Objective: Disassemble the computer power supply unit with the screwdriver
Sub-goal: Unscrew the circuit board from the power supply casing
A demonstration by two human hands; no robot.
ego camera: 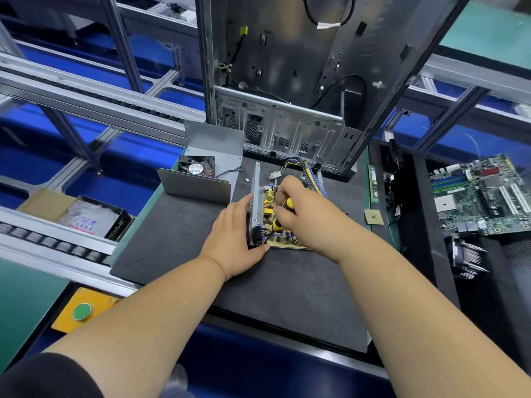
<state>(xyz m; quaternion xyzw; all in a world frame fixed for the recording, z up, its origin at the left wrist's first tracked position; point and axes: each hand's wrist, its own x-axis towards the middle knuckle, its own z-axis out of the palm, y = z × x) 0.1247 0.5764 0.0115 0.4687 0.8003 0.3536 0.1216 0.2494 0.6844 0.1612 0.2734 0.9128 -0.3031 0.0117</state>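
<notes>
Left hand (234, 234) fingers curled on PSU casing (254, 205); right hand (301, 208) fingers wrapped around screwdriver (283, 212). Board (283, 239) looks fragile; hold by metal wall.

We see the power supply unit (260, 214) mid-bench on the mat (178, 239), the left hand (234, 239) against its left wall, the right hand (301, 214) over its board with the screwdriver (283, 214). Far left of it sits the cover (207, 168), the fan (196, 167) in it. Behind stands the computer case (287, 81). Right lies the motherboard (482, 193), the chip (374, 217) between.
</notes>
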